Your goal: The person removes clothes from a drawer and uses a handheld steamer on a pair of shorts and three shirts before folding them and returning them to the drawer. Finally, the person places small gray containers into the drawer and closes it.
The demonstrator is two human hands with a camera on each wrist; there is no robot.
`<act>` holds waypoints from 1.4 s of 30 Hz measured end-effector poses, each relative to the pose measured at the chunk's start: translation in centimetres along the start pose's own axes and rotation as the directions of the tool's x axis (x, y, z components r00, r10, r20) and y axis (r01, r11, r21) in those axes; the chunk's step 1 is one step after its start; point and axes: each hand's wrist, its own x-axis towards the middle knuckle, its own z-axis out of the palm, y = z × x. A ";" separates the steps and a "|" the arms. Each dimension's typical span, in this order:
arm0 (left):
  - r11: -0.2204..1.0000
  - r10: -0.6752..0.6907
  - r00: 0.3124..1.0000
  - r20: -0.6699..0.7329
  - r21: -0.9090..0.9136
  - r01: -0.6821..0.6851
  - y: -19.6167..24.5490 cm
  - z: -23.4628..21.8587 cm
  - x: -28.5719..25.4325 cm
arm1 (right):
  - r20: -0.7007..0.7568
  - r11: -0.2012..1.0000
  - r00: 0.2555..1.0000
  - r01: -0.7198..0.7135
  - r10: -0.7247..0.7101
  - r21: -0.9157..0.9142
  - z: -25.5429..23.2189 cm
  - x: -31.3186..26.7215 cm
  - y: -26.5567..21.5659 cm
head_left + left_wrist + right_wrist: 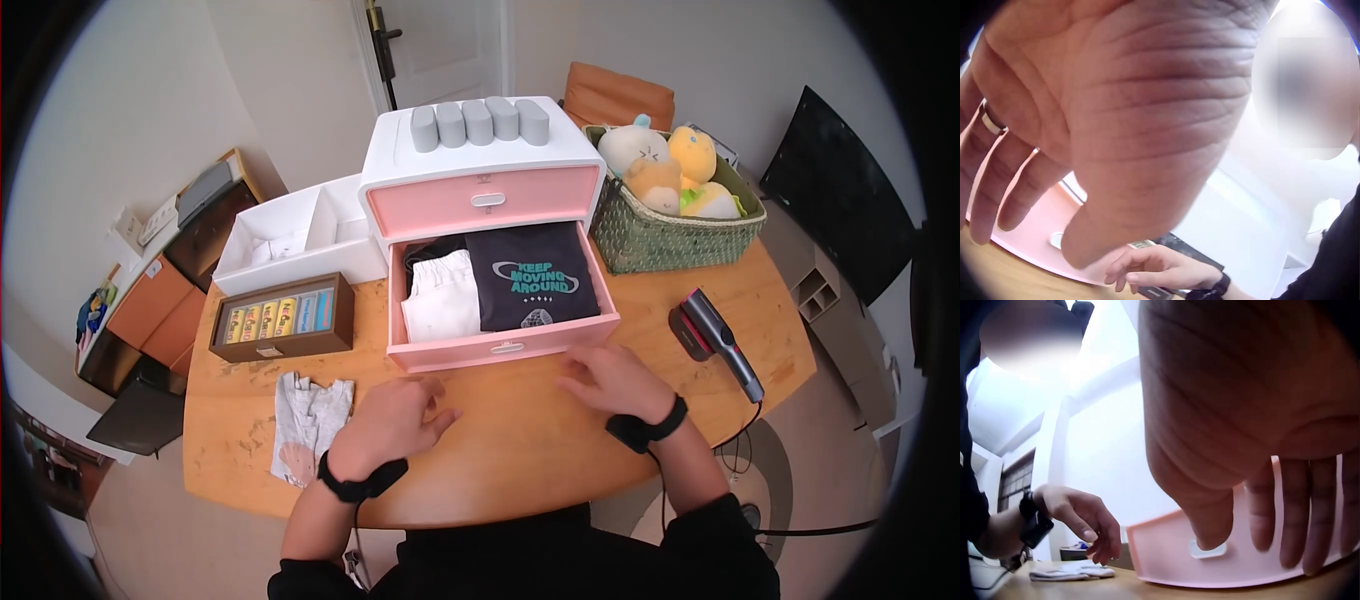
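My left hand hovers in front of the drawer's left corner, its fingers loosely bent and holding nothing. Near the drawer's right front corner is my right hand, also bare, its fingers extended in the right wrist view. Between and beyond them, a pink drawer with a white handle is pulled out of a white cabinet. Inside lie a folded dark T-shirt with "KEEP MOVING AROUND" in teal and a folded white garment. A grey garment lies beside my left hand.
Several grey canisters stand on the cabinet. Left are a white divided box and a brown case of small packs. Right are a green basket of plush toys and a corded hair-styling tool or steamer near the table edge.
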 end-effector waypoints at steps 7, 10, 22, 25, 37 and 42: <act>0.978 0.155 0.935 -0.320 -0.084 -0.191 -4.7 3.8 5.9 | -0.246 0.989 0.964 -0.075 0.105 0.127 4.2 3.3 2.2; 0.963 0.143 0.934 -0.327 -0.172 -0.208 -6.0 3.9 8.8 | -0.289 0.982 0.951 -0.061 0.112 0.181 5.3 6.4 4.8; 0.984 -0.122 0.974 -0.191 -0.154 0.093 -4.0 0.2 -2.3 | -0.204 0.933 0.978 0.044 0.031 0.357 10.3 7.1 8.5; 0.931 -0.343 0.823 -0.453 -0.278 0.235 -9.1 0.0 -8.7 | -0.228 0.885 0.969 0.024 0.093 0.465 10.0 6.7 9.5; 0.685 -0.601 0.773 -0.203 -0.630 0.366 -24.9 -0.1 -9.2 | 0.359 0.689 0.933 -0.263 0.004 0.675 19.1 14.6 -8.9; 0.661 -0.514 0.842 -0.161 -0.700 0.270 -22.9 -0.8 -7.6 | 0.256 0.788 0.966 -0.137 -0.028 0.600 24.0 18.3 -13.9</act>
